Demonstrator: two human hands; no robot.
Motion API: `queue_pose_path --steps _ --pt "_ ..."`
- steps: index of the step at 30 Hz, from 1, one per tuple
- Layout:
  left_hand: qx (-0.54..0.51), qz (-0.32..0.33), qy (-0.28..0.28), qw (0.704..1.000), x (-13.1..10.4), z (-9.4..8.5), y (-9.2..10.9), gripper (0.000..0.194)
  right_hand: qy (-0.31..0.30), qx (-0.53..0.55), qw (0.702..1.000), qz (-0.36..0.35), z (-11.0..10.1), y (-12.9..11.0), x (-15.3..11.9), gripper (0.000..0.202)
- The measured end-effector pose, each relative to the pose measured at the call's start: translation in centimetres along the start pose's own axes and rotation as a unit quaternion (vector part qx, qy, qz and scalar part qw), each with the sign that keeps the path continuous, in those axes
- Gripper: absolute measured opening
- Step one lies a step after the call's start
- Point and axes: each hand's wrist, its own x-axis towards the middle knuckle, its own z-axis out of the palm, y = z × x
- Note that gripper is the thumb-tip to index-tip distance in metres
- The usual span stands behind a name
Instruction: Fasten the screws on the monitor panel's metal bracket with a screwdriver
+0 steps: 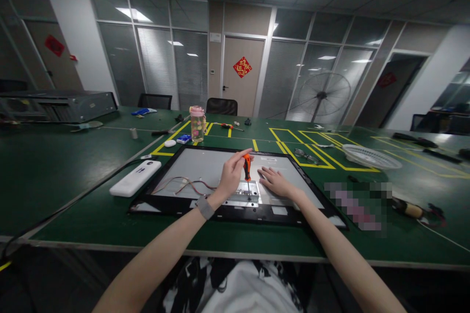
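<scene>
A flat display panel (pixel 205 160) with a black frame lies on the green table. My left hand (pixel 233 171), with a grey watch band on its wrist, is at the orange and black screwdriver (pixel 247 168), fingers around its handle. The screwdriver stands nearly upright, its tip down on a silver metal bracket (pixel 240 197) near the panel's front edge. Thin coloured wires (pixel 187 182) run over the panel left of the bracket. My right hand (pixel 275 182) lies flat on the panel, right of the screwdriver, fingers spread and holding nothing.
Left of the panel lies a white power bank (pixel 135 179) with a cable. A pink bottle (pixel 197 124) stands behind it. Glasses (pixel 306 156), a white basket (pixel 370 157) and a tool (pixel 407 208) lie to the right. A large metal case (pixel 84 106) sits far left.
</scene>
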Motion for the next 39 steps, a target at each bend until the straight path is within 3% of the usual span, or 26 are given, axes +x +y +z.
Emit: queue_pose_path --steps 8,12,18,23,39 --pt "0.049 0.050 0.008 0.998 0.10 0.02 0.25 0.022 0.003 -0.002 1.000 -0.004 -0.11 -0.08 -0.10 0.060" --pt "0.037 0.042 -0.011 0.998 0.10 0.00 0.38 0.027 0.006 -0.003 1.000 -0.002 0.10 0.04 0.04 0.060" --pt "0.053 0.048 0.025 0.997 0.02 0.02 0.49 0.020 0.013 -0.003 1.000 -0.008 0.42 0.30 0.24 0.061" --pt "0.045 0.047 0.003 0.998 0.06 0.02 0.51 0.026 0.011 -0.004 1.000 -0.007 0.47 0.46 0.35 0.061" --pt "0.053 0.055 0.017 0.997 0.09 -0.09 0.47 0.025 0.013 -0.004 1.000 -0.005 0.42 0.49 0.31 0.060"
